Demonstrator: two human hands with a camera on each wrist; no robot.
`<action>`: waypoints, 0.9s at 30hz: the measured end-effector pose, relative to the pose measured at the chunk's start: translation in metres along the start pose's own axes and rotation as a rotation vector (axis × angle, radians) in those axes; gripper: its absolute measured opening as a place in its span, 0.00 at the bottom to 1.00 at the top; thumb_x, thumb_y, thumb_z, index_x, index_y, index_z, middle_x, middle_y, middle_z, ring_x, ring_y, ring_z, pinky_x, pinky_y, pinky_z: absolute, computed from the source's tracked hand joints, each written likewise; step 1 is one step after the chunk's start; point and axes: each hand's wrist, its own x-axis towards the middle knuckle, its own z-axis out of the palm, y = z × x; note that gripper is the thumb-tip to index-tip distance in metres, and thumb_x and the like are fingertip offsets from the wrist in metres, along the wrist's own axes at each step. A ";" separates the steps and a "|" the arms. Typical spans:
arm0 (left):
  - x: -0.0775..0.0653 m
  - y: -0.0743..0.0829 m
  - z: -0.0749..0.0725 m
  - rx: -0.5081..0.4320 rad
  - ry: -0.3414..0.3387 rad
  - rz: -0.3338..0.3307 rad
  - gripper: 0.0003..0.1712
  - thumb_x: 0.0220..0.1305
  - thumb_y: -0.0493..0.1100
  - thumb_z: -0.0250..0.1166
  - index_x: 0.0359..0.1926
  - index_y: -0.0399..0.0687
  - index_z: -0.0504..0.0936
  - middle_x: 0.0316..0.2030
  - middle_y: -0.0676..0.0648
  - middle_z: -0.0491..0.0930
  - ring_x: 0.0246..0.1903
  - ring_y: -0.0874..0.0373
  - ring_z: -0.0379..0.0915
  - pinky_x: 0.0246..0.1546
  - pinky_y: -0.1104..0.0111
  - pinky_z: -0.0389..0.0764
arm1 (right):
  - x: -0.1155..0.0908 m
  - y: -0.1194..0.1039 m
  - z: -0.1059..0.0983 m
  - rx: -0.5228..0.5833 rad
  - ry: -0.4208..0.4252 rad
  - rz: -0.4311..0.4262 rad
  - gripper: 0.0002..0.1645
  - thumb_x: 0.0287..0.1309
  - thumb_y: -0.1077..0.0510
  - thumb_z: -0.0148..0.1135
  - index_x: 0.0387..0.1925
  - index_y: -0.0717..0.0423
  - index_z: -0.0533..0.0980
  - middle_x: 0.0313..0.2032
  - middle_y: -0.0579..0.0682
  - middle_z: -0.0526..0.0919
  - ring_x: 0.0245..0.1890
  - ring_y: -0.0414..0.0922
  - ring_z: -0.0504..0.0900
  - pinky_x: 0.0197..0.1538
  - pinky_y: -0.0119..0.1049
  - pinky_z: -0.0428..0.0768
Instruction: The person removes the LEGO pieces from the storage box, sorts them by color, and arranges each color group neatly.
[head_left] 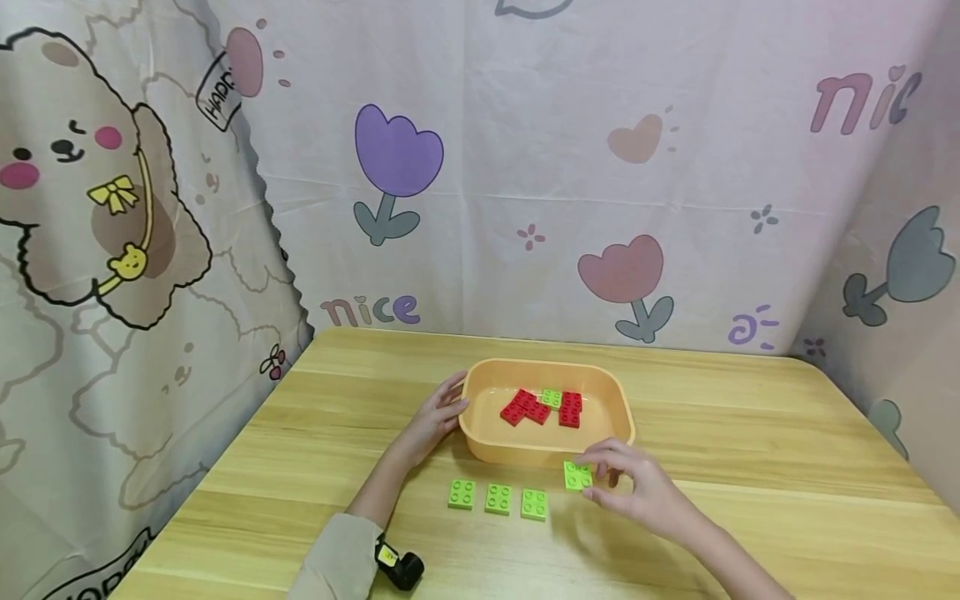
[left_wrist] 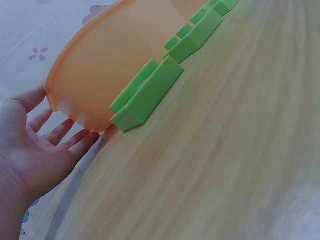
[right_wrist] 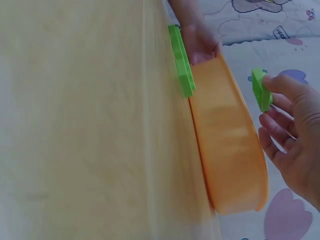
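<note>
My right hand (head_left: 630,487) pinches a lime-green building brick (head_left: 577,476) between thumb and fingers, just in front of the orange plastic basin (head_left: 517,455). In the right wrist view this brick stands out beyond the basin's rim. At the basin's left end, my left hand (head_left: 435,425) touches the outer wall and rim with fairly straight, spread fingers. Inside lie several red bricks (head_left: 570,410) and one lime-green brick (head_left: 551,398). Three more green bricks, a left one (head_left: 461,494), a middle one (head_left: 498,499) and a right one (head_left: 534,504), form a row on the table, studs up.
The wooden table (head_left: 750,433) runs back to a printed cloth (head_left: 510,275) with flowers and lettering. Another cloth with a bear print (head_left: 67,175) hangs at the left. A black device (head_left: 401,568) is strapped at the left wrist, beside a beige sleeve (head_left: 337,554).
</note>
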 end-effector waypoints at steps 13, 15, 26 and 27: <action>0.001 -0.001 -0.001 -0.006 0.002 -0.009 0.33 0.65 0.33 0.53 0.69 0.44 0.53 0.67 0.36 0.49 0.64 0.44 0.50 0.58 0.60 0.63 | -0.032 0.033 0.023 0.051 0.008 0.044 0.24 0.40 0.70 0.70 0.44 0.59 0.78 0.40 0.49 0.78 0.27 0.40 0.73 0.26 0.29 0.77; 0.002 -0.001 -0.001 -0.006 0.001 -0.009 0.33 0.65 0.33 0.53 0.69 0.44 0.53 0.67 0.36 0.49 0.64 0.44 0.50 0.58 0.60 0.63 | -0.035 0.035 0.026 0.052 0.005 0.067 0.24 0.40 0.70 0.70 0.44 0.59 0.78 0.41 0.49 0.77 0.27 0.40 0.73 0.26 0.30 0.77; 0.001 -0.001 -0.001 0.023 0.006 -0.005 0.33 0.66 0.34 0.52 0.69 0.45 0.52 0.67 0.35 0.49 0.64 0.42 0.50 0.59 0.56 0.61 | -0.043 0.036 0.032 0.024 -0.035 0.154 0.21 0.44 0.64 0.70 0.44 0.56 0.78 0.40 0.46 0.77 0.26 0.40 0.74 0.27 0.30 0.77; 0.001 -0.001 -0.001 0.021 0.003 -0.004 0.33 0.66 0.34 0.52 0.69 0.45 0.52 0.67 0.35 0.48 0.64 0.42 0.50 0.59 0.56 0.61 | -0.044 0.036 0.033 0.018 -0.038 0.157 0.21 0.44 0.63 0.70 0.44 0.56 0.78 0.40 0.45 0.77 0.27 0.39 0.74 0.28 0.29 0.76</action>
